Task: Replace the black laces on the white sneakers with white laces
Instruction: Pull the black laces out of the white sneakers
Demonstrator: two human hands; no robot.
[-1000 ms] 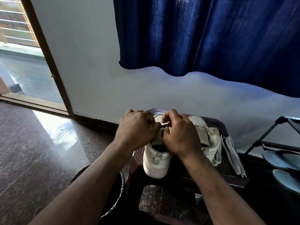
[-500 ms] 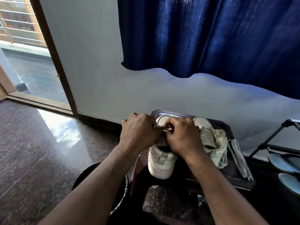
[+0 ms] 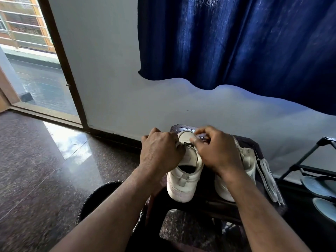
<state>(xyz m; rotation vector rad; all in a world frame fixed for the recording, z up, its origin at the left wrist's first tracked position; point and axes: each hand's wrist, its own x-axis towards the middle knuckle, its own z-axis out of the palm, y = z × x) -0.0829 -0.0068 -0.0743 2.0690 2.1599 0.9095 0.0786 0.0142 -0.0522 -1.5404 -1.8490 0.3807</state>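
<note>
Two white sneakers stand heel-toward-me on a dark stool. The left sneaker carries a thin black lace across its upper eyelets. My left hand grips the sneaker's left side near the tongue, fingers closed on the lace end. My right hand pinches the black lace at the right side of the same sneaker and covers much of the right sneaker. A bundle of white laces lies on the stool to the right of the shoes.
A black woven basket sits on the polished stone floor under my left forearm. A dark shoe rack with grey sandals stands at the right. A blue curtain hangs above the wall; an open doorway is at the left.
My hands have drawn slightly apart, the right one lifting up and to the right with the black lace. The sneaker's toe and tongue now show between them.
</note>
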